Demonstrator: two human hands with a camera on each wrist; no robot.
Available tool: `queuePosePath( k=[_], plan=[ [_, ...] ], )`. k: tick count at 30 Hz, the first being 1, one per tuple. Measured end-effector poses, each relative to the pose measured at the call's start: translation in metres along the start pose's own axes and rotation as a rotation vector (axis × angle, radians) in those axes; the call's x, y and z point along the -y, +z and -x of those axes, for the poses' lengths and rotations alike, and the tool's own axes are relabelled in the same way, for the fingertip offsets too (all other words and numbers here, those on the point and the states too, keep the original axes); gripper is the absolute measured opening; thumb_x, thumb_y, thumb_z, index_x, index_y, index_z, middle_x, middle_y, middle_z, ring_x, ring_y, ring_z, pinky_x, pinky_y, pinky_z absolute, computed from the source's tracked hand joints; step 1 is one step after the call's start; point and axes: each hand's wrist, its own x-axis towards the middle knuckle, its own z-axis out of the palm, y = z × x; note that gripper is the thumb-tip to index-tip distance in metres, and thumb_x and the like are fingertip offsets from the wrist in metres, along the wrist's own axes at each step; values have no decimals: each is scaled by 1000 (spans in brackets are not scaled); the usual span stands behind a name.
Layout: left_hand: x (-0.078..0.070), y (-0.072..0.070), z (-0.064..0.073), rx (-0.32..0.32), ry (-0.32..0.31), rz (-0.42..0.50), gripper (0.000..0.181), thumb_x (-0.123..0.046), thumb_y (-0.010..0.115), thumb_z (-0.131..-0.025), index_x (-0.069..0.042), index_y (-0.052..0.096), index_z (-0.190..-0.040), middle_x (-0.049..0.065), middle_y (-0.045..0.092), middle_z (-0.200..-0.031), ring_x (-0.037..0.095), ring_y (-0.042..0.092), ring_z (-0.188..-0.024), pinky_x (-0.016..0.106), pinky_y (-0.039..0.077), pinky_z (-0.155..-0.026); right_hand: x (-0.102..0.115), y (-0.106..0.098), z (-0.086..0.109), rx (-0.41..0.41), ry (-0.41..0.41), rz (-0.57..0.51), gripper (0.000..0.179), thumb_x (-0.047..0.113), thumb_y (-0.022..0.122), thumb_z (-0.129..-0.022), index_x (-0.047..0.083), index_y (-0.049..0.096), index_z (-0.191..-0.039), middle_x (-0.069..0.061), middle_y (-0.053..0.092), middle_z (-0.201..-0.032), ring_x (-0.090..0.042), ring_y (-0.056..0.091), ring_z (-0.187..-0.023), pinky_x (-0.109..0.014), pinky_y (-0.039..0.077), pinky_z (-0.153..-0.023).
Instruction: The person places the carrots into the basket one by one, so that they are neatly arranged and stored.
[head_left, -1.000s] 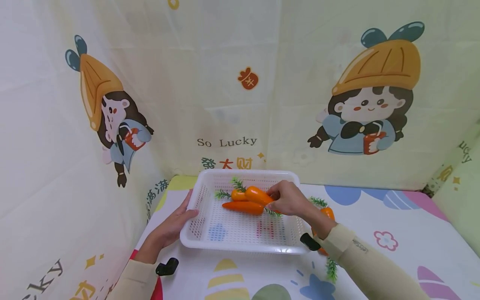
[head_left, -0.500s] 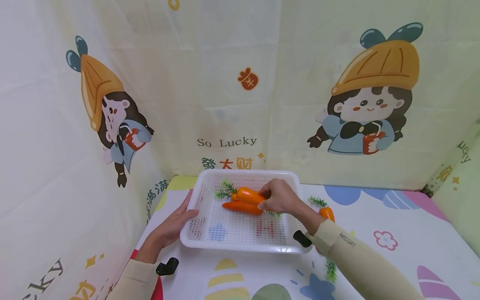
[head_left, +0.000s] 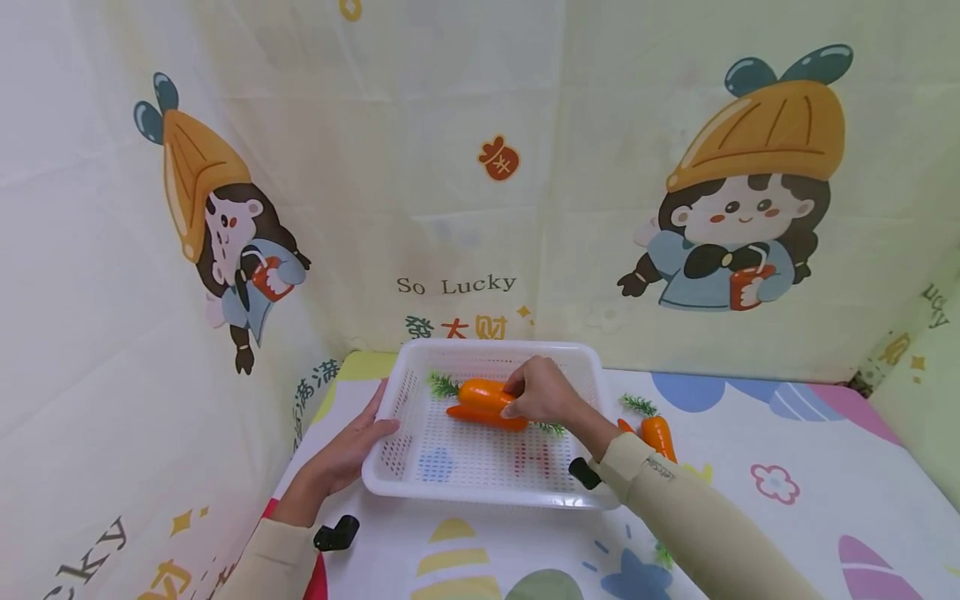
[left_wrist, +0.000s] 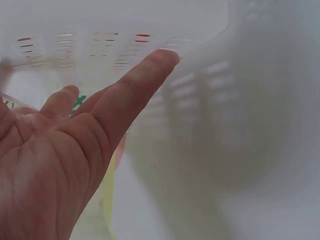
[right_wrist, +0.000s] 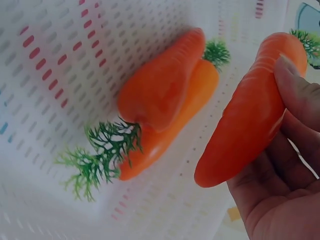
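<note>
In the head view my right hand [head_left: 542, 392] is over the white plastic basket [head_left: 480, 500], holding an orange carrot [head_left: 480, 393] with a leafy green top. The right wrist view shows that carrot [right_wrist: 250, 115] between thumb and fingers. Two more carrots lie against each other on the basket's bottom: a redder one [right_wrist: 162, 85] and a lighter orange one [right_wrist: 192, 107] partly beneath it. My left hand [head_left: 347, 450] grips the basket's left side, thumb over the rim. In the left wrist view the left hand [left_wrist: 65, 155] reaches up to the slotted wall [left_wrist: 65, 52].
To the basket's right, carrots [head_left: 658, 437] lie on the printed tablecloth [head_left: 720, 517], partly hidden by the right forearm. Green leaves [head_left: 637, 405] stick out there. A patterned cloth [head_left: 570, 208] hangs behind and along the left side.
The right hand has moved left and slightly up with its carrot, which now lies more level above the other carrots. The forearm covers more of the table carrots. The left hand keeps its place.
</note>
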Motion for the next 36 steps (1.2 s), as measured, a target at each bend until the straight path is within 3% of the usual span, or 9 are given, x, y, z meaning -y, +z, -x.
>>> queuePosePath(
  k=[9, 26, 36],
  plan=[
    [-1, 1, 0, -6, 1, 0, 81, -31, 53, -108, -63, -3, -158, 0, 20, -175, 37, 52, -141, 51, 55, -108, -3, 10, -7, -4, 32, 9, 28, 7, 92, -75, 3, 82, -102, -7, 78, -93, -21, 66, -82, -33, 63, -81],
    [-1, 1, 2, -17, 7, -2, 82, -29, 51, -109, -55, -6, -162, 0, 19, -175, 41, 51, -142, 51, 56, -105, -12, 27, -19, -20, 6, 64, 28, 12, 97, -69, 7, 84, -94, -2, 77, -87, -19, 62, -83, -32, 59, -81],
    [-1, 2, 1, -12, 7, -14, 81, -30, 51, -109, -61, -4, -159, 1, 21, -174, 39, 52, -141, 50, 56, -106, -13, 28, -22, -9, 11, 96, 27, 14, 97, -69, 7, 84, -92, -2, 78, -90, -20, 62, -88, -37, 58, -90]
  ],
)
